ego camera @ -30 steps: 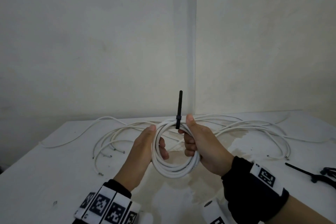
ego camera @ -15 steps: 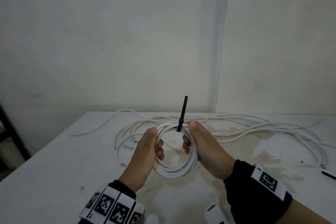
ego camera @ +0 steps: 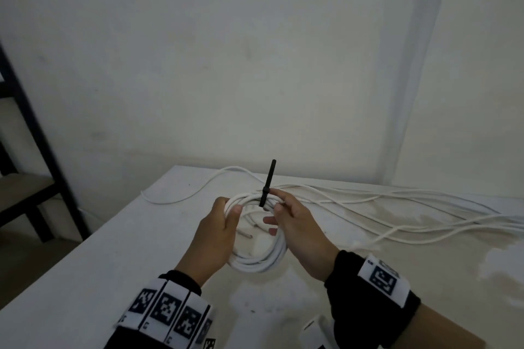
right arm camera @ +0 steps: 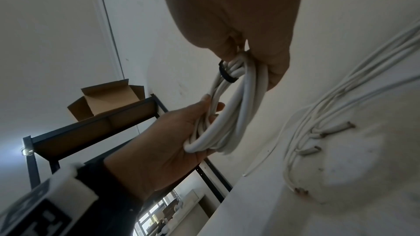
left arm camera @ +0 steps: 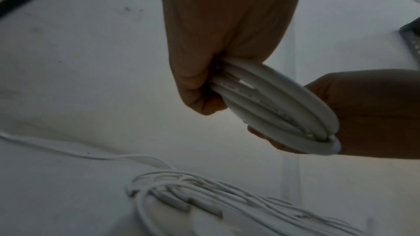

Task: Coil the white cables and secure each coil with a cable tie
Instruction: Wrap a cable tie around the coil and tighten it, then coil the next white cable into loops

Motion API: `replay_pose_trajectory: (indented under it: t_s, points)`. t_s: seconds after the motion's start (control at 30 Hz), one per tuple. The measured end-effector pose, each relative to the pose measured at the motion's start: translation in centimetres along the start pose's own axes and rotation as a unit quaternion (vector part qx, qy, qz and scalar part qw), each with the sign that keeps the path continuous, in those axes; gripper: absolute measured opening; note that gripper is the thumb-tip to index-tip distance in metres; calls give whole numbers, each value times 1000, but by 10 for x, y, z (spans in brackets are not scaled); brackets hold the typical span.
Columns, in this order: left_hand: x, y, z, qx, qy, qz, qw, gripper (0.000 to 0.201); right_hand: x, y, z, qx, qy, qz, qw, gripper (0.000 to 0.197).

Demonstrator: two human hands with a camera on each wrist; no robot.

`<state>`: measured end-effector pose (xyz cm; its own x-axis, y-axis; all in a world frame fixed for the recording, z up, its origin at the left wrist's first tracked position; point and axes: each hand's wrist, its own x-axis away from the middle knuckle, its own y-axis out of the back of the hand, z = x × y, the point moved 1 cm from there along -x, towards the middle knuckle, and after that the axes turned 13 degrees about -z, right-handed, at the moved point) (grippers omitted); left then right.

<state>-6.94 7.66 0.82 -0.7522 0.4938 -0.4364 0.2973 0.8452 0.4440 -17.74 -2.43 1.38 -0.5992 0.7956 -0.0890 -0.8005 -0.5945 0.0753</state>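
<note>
A coil of white cable [ego camera: 255, 262] [left arm camera: 268, 103] [right arm camera: 234, 112] hangs above the white table [ego camera: 85, 278], held between both hands. A black cable tie [ego camera: 268, 183] [right arm camera: 225, 75] wraps the coil's top, its tail standing upright. My left hand [ego camera: 218, 235] [right arm camera: 163, 143] grips the coil's left side, thumb over the strands. On the right side, my right hand [ego camera: 297, 227] [left arm camera: 363, 114] holds the coil just beside the tie, its fingers curled round the strands. Loose white cables [ego camera: 397, 210] [left arm camera: 204, 196] [right arm camera: 318, 114] lie spread on the table behind.
A dark metal shelf rack [ego camera: 31, 150] [right arm camera: 102, 121] stands left of the table, with an open cardboard box [right arm camera: 106, 100] on it. The table's left edge [ego camera: 107, 229] runs diagonally close to my left arm. Walls meet in a corner behind.
The view has swung left, so the shelf rack shows and the spare ties at the right have left the frame. Both hands still hold the tied coil, with the right fingers shifted slightly.
</note>
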Motion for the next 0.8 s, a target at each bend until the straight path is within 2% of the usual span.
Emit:
replay_pose_trajectory:
  t_s: [0.13,0.27,0.33,0.43,0.6,0.8]
  points:
    - [-25,17,32,3,27,7,1000,22,-26,-30,-9,1,-38,68,997,39]
    - [-48,27,65,-3,64,16,998,23,-47,-50,-8,49,-79,153,984,51]
    - [-61,31,80,-6,87,15,996,26,-56,-54,-6,85,-86,169,978,54]
    - [-83,34,103,-23,113,12,993,26,-71,-44,-11,119,-83,152,978,53]
    - [-118,36,140,-72,150,38,985,29,-93,-16,-23,143,-98,101,980,40]
    - [-141,27,158,-187,161,115,962,31,-110,0,-38,185,-105,94,973,31]
